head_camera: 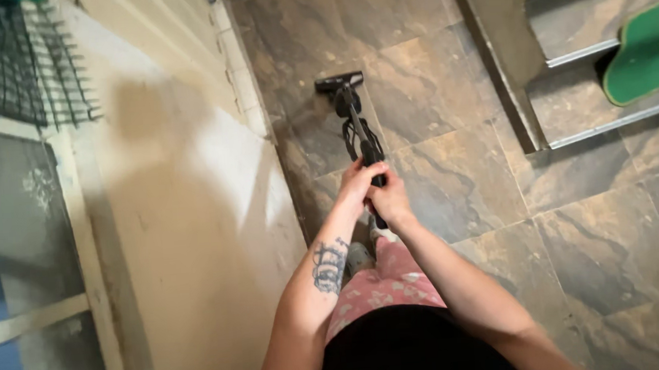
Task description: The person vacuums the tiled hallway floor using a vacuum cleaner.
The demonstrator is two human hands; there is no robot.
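Observation:
A black stick vacuum (352,115) stands on the brown tiled floor (450,170), its flat head (338,81) lying near the cream wall's base. A loose black cord hangs along its shaft. My left hand (358,185) grips the handle from the left, with a tattoo showing on that forearm. My right hand (390,201) wraps the same handle just below and to the right. Both arms reach forward over pink patterned trousers and a dark top.
A cream wall (186,216) with a white skirting runs along the left. A black wire rack (17,59) hangs at the top left. Tiled steps with metal edges (592,123) rise at the top right, with a green board (649,51) lying on them.

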